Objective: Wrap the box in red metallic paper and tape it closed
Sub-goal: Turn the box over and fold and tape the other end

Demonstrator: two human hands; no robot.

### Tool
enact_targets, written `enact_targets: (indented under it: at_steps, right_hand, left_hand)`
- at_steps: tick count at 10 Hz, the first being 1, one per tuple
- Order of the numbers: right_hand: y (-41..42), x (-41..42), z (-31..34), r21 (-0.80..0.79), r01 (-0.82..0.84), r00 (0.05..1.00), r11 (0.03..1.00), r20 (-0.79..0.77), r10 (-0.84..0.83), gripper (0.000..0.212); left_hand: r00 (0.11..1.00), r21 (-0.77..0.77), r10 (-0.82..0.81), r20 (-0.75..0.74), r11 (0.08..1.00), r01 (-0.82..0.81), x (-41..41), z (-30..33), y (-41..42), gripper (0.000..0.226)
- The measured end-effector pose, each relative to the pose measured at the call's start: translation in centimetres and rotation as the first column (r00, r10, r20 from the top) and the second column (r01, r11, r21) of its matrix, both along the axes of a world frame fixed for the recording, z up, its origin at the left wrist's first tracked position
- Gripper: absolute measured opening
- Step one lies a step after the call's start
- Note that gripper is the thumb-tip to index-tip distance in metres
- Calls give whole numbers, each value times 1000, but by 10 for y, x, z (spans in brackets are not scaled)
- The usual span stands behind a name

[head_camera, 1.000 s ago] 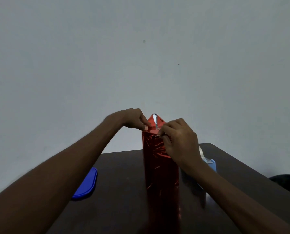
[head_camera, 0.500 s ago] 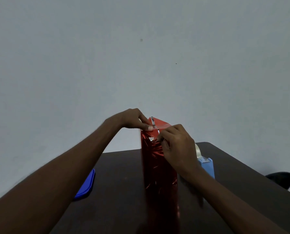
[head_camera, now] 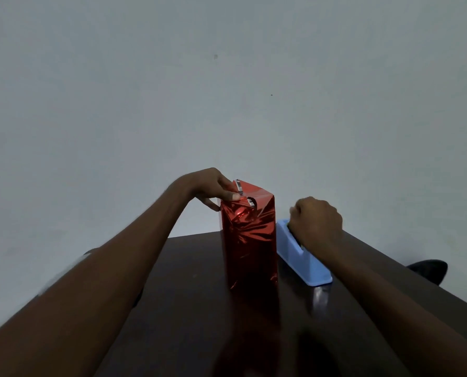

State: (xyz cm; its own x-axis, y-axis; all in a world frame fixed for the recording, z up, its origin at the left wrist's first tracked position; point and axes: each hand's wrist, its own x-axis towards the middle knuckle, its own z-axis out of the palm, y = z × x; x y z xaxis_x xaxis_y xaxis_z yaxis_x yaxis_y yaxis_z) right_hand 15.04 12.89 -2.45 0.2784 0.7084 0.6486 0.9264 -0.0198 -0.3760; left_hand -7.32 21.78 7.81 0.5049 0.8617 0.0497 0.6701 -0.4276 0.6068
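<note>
The tall box wrapped in red metallic paper (head_camera: 250, 240) stands upright on the dark table (head_camera: 194, 281). My left hand (head_camera: 216, 190) pinches the folded paper flap at the box's top left corner, thumb on the near side. A silvery strip of the paper's underside shows at that fold. My right hand (head_camera: 315, 220) is off the box and sits curled over the roll end of the light blue tape dispenser (head_camera: 305, 261), just right of the box. Its fingertips and the tape roll are hidden behind the hand.
A black object (head_camera: 428, 269) lies beyond the table's right edge. The table's far edge runs just behind the box and dispenser, with a plain grey wall beyond. My left forearm (head_camera: 104, 281) crosses the left half of the table.
My right hand has let go of the box's top fold and moved right and down onto the tape dispenser. My left hand keeps its hold on the flap.
</note>
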Motion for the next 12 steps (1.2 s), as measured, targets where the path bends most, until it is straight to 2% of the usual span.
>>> enact_targets:
  at_steps: [1, 2, 3, 4, 5, 6, 7, 8, 9, 11, 12]
  right_hand:
    - [-1, 23, -3, -272, 128, 991, 954, 68, -114, 25]
    - [3, 37, -11, -384, 143, 990, 912, 51, -134, 29]
    - [7, 47, -11, -425, 89, 989, 901, -69, -130, 29]
    - [11, 45, -8, -470, -4, 963, 883, -241, -124, 15]
    - [18, 43, -5, -502, -54, 892, 863, -414, -184, 10]
    - [26, 52, -14, -552, -136, 835, 822, -511, -205, 36]
    - [37, 55, -19, -492, -225, 758, 841, -631, -166, 58]
    - [27, 46, -14, -406, -197, 720, 892, -678, -149, 29]
    - [6, 32, -12, -247, -188, 614, 950, -785, -82, 25]
    - [14, 34, -37, -189, -57, 692, 980, -715, -98, 27]
    - [9, 27, -42, -98, 19, 645, 995, -759, -87, 20]
  left_hand:
    - [1000, -4, -3, 1, 1000, 3, 3, 0, 1, 36]
    - [1000, 3, 0, -12, 1000, 0, 6, 0, 3, 36]
    - [1000, 9, 7, -8, 1000, -7, 6, -1, 5, 36]
    - [1000, 8, 20, -7, 1000, -20, 7, -2, 4, 36]
    - [1000, 2, 27, -1, 1000, -27, 8, -2, 2, 37]
    - [1000, 4, 28, -2, 1000, -28, 9, -2, 2, 37]
    - [1000, 5, 27, 1, 1000, -27, 9, -3, 2, 37]
    - [1000, -2, 25, 8, 1000, -25, 9, -3, 2, 36]
    - [1000, 2, 16, 0, 1000, -16, 9, -3, 1, 37]
    - [1000, 12, 17, -5, 1000, -17, 8, -4, 2, 37]
    - [1000, 19, 16, -16, 1000, -16, 8, -5, 3, 37]
